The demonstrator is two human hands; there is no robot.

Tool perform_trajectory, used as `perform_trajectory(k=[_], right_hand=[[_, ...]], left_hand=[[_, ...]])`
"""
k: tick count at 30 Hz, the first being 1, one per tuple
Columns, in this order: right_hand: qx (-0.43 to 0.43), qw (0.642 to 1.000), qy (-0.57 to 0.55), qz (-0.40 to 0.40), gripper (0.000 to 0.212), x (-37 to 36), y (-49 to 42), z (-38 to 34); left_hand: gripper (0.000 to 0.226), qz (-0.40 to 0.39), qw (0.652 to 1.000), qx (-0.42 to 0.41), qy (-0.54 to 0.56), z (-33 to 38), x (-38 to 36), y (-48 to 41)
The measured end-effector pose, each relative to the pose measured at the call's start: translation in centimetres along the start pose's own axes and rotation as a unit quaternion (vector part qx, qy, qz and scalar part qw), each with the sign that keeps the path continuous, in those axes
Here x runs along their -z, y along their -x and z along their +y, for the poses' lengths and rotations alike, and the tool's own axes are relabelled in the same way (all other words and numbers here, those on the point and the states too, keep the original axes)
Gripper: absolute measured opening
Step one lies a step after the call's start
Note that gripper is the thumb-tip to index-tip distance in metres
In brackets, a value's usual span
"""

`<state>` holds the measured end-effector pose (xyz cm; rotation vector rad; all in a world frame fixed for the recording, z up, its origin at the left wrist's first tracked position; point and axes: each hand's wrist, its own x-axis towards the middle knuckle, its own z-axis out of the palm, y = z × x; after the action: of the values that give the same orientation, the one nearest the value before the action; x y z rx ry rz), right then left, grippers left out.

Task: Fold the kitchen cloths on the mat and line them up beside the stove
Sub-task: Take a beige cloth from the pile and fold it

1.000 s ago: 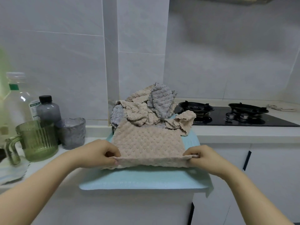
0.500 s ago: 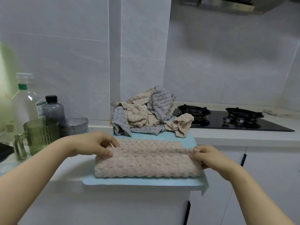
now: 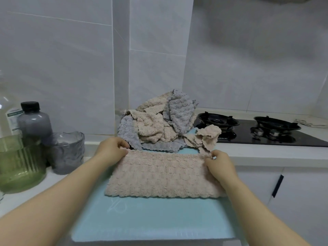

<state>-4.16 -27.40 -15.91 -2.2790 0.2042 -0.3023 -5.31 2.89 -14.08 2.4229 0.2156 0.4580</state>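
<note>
A beige cloth (image 3: 163,176) lies folded into a long band across the middle of the blue mat (image 3: 150,219). The left hand (image 3: 111,150) pinches the cloth's far corner at the mat's left side, fingers curled over the edge. The right hand (image 3: 219,163) pinches the opposite far corner. A heap of cloths (image 3: 156,125), beige and grey, sits on the mat's far end. The stove (image 3: 248,135) is right of the mat, and a green jug (image 3: 19,164) stands on the table to its left.

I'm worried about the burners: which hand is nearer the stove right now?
Right. The right hand pinches the far right corner of the beige cloth, just in front of the stove. The left hand holds the far left corner, across the cloth from it.
</note>
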Motion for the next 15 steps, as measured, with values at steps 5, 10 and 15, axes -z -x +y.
perform_trajectory(k=[5,10,15], right_hand=[[0.016,0.992,0.126,-0.008,0.007,-2.0,-1.0,-0.1],[0.039,0.987,0.158,0.015,0.028,-2.9,-1.1,0.3],[0.048,0.976,0.214,-0.005,0.045,-3.0,-1.5,0.6]], left_hand=[[0.021,-0.079,0.991,-0.025,-0.103,-1.7,-2.2,-0.7],[0.029,-0.051,0.987,-0.067,-0.14,-2.5,-3.0,-0.7],[0.025,-0.062,0.977,-0.08,-0.189,-2.2,-2.7,-0.4]])
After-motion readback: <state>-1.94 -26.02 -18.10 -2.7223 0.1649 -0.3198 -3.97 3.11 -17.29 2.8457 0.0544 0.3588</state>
